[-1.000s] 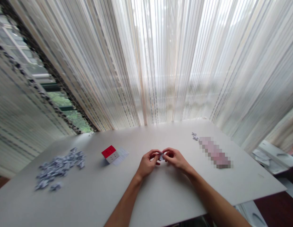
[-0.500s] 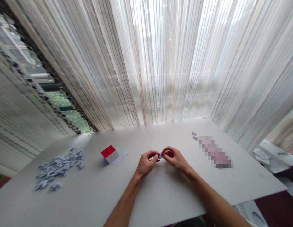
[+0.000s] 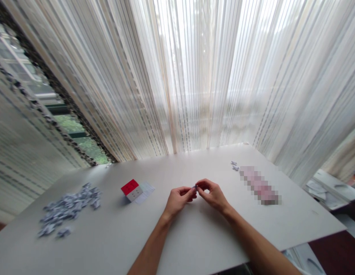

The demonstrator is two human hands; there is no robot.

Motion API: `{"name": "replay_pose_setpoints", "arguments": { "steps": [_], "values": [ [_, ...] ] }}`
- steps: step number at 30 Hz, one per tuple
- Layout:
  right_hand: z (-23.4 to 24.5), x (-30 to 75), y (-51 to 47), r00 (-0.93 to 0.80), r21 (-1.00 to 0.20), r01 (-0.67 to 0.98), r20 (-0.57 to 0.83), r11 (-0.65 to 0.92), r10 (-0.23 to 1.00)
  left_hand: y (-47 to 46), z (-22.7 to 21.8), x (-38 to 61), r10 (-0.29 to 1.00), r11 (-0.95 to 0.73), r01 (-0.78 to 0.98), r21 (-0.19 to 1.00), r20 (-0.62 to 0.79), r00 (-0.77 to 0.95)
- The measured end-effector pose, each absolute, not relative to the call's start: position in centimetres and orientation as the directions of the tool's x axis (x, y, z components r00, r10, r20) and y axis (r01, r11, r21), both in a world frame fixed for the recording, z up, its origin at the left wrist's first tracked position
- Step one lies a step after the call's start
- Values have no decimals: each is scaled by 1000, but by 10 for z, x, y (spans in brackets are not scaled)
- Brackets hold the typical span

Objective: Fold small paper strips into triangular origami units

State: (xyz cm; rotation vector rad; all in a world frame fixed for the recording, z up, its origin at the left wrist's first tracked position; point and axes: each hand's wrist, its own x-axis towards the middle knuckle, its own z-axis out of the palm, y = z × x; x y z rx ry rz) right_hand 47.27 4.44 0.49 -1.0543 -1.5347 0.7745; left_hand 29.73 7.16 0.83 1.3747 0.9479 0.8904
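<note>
My left hand and my right hand meet over the middle of the white table. Both pinch a tiny grey-blue paper piece between fingertips; the fingers are curled and pressed together. Only a sliver of the piece shows between the thumbs. A heap of several similar small folded paper pieces lies at the left of the table.
A small red-and-white box sits on a paper slip left of my hands. Two little folded pieces lie at the far right beside a blurred pink strip. Striped sheer curtains hang behind the table. White furniture stands at the right.
The paper piece was broader between my fingers a second ago; now it is pinched smaller. Both hands stayed nearly in place while the view shifted slightly.
</note>
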Motion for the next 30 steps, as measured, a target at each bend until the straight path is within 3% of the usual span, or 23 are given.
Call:
{"name": "replay_pose_setpoints", "arguments": {
  "steps": [20,24,30],
  "values": [
    [11,483,47,-147,-956,215,168,198,975,61,15,299,893,-186,139,973,108,438],
    [7,482,48,-114,-952,221,190,211,975,62,12,300,886,-185,117,976,114,450],
    [3,478,50,-46,-950,170,257,261,965,68,12,300,890,-54,34,998,33,455]
  ]
}}
